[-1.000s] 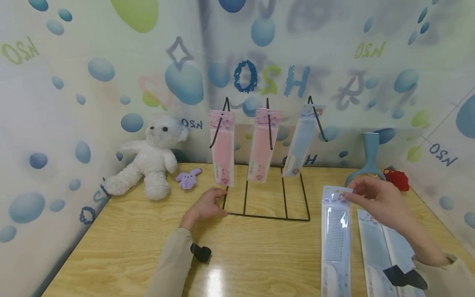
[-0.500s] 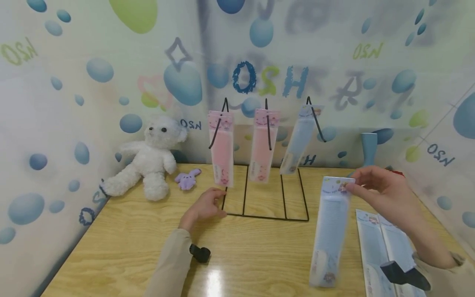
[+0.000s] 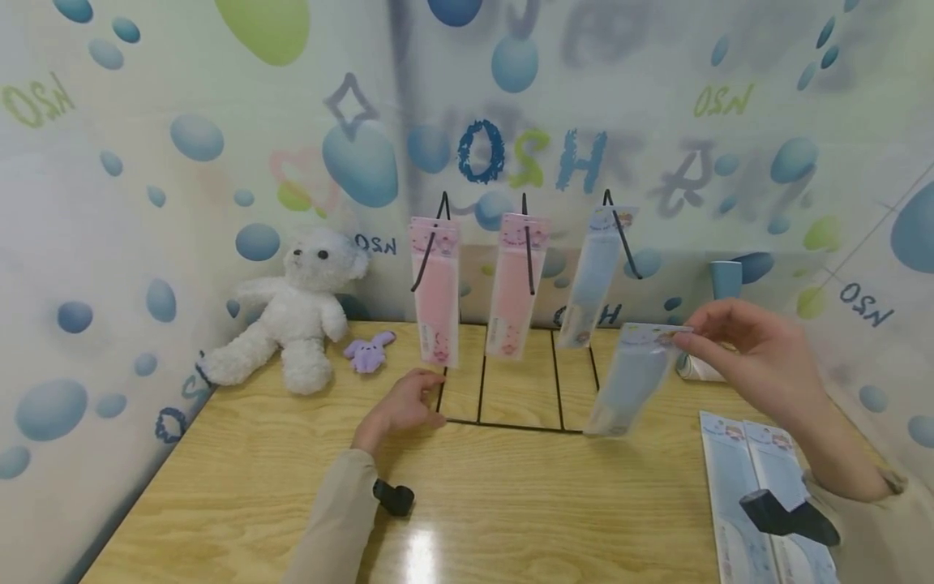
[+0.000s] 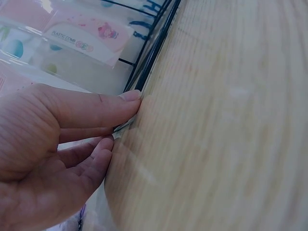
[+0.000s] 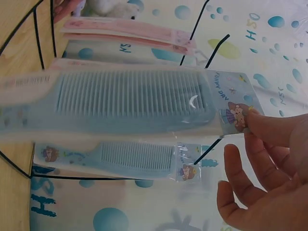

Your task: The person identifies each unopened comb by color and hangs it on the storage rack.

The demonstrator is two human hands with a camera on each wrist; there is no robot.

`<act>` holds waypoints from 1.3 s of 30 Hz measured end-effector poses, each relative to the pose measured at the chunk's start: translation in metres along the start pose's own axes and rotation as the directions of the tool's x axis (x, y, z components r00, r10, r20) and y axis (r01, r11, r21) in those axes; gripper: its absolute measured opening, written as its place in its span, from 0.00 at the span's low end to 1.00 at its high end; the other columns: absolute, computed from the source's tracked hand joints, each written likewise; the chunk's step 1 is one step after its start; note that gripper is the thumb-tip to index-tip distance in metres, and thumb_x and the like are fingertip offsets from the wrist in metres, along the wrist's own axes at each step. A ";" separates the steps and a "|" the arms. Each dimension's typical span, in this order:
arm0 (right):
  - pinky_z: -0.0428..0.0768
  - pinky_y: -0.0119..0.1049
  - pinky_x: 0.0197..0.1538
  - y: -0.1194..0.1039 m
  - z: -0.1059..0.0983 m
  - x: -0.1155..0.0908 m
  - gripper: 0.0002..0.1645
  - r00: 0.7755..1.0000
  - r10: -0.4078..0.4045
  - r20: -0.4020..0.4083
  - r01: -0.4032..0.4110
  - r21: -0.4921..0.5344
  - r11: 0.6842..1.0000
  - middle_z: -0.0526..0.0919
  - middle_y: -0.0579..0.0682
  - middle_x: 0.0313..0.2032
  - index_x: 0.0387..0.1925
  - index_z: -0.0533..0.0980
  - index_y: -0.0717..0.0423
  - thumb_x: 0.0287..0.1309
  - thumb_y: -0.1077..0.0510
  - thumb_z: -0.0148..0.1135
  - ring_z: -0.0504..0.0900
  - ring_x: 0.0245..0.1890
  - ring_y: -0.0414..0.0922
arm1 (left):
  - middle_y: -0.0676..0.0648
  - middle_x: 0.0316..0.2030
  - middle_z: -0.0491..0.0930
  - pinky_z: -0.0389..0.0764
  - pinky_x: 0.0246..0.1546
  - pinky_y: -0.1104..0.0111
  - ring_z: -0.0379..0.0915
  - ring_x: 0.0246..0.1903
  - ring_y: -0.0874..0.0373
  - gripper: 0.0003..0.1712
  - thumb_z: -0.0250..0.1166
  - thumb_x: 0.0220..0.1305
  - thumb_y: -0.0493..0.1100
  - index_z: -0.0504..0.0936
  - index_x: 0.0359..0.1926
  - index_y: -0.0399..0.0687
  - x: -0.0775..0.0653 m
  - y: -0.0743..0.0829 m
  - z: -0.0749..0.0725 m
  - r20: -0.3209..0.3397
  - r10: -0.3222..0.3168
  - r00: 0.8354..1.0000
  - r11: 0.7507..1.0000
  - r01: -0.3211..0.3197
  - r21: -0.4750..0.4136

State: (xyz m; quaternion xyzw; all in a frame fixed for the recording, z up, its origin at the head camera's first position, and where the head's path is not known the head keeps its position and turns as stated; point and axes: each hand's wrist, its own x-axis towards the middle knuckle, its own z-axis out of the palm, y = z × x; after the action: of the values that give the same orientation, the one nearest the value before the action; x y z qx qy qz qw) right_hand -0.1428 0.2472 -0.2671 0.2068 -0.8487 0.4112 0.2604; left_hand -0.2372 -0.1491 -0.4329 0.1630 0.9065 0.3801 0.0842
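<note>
My right hand (image 3: 759, 353) pinches the top corner of a blue comb in a clear packet (image 3: 633, 381), which hangs tilted before the right side of a black wire rack (image 3: 511, 426). In the right wrist view, this packaged comb (image 5: 134, 98) is in front of another blue packaged comb (image 5: 137, 156) hanging on a rack hook. Pink packaged combs (image 3: 438, 300) hang on the left hook, and more pink packets (image 3: 514, 300) on the middle one. At the rack's front left corner, my left hand (image 3: 401, 401) holds the wire between thumb and fingers, seen closely in the left wrist view.
Two blue packaged combs (image 3: 737, 487) lie side by side at the table's right. A blue handle (image 3: 726, 280) with a white roll (image 3: 700, 369) stands behind my right hand. A white teddy bear (image 3: 321, 300) and a small purple toy (image 3: 370, 354) are at the left.
My right hand has lifted the packaged blue comb from the table's front right and carried it up and forward toward the rack; its lower end swung left. My left hand has stayed in place.
</note>
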 end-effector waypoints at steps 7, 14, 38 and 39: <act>0.77 0.20 0.35 -0.011 -0.002 0.014 0.06 0.999 0.021 -0.027 -0.020 0.063 0.998 0.81 0.45 0.30 0.33 0.76 0.65 0.54 0.73 0.64 0.81 0.30 0.37 | 0.38 0.58 0.69 0.72 0.55 0.51 0.68 0.56 0.43 0.39 0.75 0.48 0.35 0.71 0.62 0.33 0.001 0.000 0.000 0.008 0.010 1.000 1.000 -0.010 -0.007; 0.77 0.20 0.37 -0.018 0.001 0.026 0.08 0.991 0.121 -0.066 -0.114 0.090 0.989 0.82 0.43 0.33 0.37 0.76 0.65 0.57 0.66 0.66 0.80 0.33 0.38 | 0.38 0.59 0.69 0.73 0.54 0.52 0.69 0.55 0.44 0.39 0.74 0.49 0.34 0.70 0.63 0.33 0.001 -0.002 0.000 0.015 0.004 1.000 0.999 -0.003 -0.033; 0.76 0.21 0.38 -0.006 0.021 0.049 0.07 0.981 0.133 -0.138 -0.114 0.141 0.983 0.82 0.37 0.30 0.36 0.79 0.61 0.56 0.63 0.68 0.81 0.33 0.35 | 0.38 0.59 0.70 0.73 0.55 0.51 0.68 0.56 0.43 0.39 0.75 0.48 0.35 0.71 0.62 0.34 0.002 -0.003 0.000 0.013 0.010 1.000 1.000 -0.010 -0.007; 0.76 0.21 0.37 -0.005 0.021 0.050 0.07 0.980 0.140 -0.138 -0.122 0.129 0.984 0.82 0.36 0.30 0.36 0.79 0.60 0.56 0.61 0.68 0.81 0.33 0.34 | 0.38 0.58 0.70 0.73 0.55 0.51 0.68 0.55 0.43 0.39 0.75 0.48 0.35 0.71 0.62 0.33 0.003 -0.003 0.000 0.014 0.012 1.000 1.000 -0.012 -0.008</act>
State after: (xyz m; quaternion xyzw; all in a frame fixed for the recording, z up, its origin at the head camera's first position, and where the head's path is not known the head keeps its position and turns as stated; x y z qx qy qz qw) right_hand -0.1846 0.2206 -0.2452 0.1348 -0.8127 0.4920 0.2816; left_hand -0.2403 -0.1500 -0.4356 0.1706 0.9035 0.3829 0.0888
